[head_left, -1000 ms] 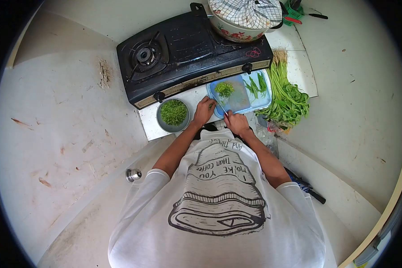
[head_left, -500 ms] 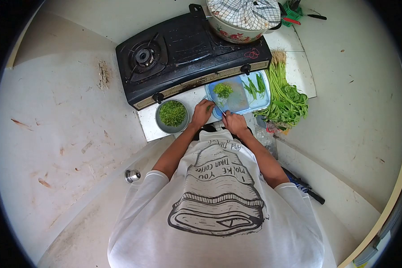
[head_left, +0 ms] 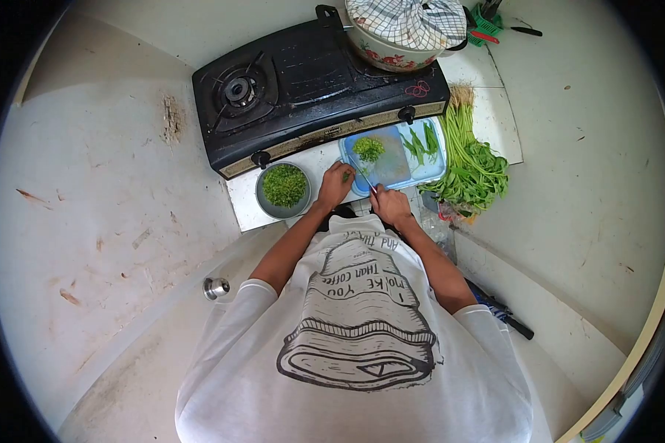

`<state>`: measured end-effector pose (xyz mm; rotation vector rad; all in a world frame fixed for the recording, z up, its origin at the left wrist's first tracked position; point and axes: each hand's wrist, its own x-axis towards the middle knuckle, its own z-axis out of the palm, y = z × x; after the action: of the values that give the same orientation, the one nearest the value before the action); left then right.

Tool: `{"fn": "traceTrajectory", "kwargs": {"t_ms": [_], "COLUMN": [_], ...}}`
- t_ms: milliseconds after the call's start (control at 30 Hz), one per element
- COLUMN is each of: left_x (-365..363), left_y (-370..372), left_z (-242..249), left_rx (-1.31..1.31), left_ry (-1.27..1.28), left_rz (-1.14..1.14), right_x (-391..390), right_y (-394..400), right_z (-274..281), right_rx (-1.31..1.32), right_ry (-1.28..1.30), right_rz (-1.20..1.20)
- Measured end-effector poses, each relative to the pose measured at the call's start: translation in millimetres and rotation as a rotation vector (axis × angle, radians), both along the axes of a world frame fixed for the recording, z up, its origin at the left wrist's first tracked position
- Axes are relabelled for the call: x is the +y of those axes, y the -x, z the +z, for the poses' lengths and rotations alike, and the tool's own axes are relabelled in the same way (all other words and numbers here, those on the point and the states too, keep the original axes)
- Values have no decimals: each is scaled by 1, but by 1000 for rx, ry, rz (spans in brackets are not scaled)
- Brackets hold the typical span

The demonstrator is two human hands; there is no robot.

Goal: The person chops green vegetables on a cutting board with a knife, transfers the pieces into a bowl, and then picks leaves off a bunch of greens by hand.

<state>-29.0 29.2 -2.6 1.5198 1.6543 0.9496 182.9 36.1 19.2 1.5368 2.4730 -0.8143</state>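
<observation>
My right hand [head_left: 391, 204] is closed on the handle of a knife [head_left: 366, 179], whose blade points up and left over a blue board [head_left: 391, 174]. At the board's left edge my left hand [head_left: 336, 184] is closed, with a bit of green leaf [head_left: 346, 177] showing at its fingertips, close to the blade. A small heap of chopped greens [head_left: 369, 149] lies on the board. Several green pods or leaves [head_left: 420, 143] lie in the light blue tray [head_left: 438, 167] on the right. A grey bowl [head_left: 276, 211] of chopped greens stands left of my left hand.
Behind the board is a black gas stove [head_left: 295, 81] with a cloth-covered pot [head_left: 391, 55]. A bundle of leafy stems [head_left: 469, 159] lies to the right. A green basket [head_left: 485, 26] stands at the back right, and a metal object [head_left: 216, 288] is at the lower left.
The view has shifted very slightly. Both hands stay at nearly the same place, and the knife has moved only a little.
</observation>
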Motion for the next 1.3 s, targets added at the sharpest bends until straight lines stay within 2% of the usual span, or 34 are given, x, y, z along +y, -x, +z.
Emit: {"fn": "traceTrajectory", "kwargs": {"t_ms": [1300], "left_x": [-10], "left_y": [1], "left_z": [-7], "left_rx": [7], "left_ry": [-97], "left_rz": [-24], "right_x": [0], "right_y": [10], "right_z": [-11], "right_rx": [18], "right_ry": [-18], "right_rz": [-16]}}
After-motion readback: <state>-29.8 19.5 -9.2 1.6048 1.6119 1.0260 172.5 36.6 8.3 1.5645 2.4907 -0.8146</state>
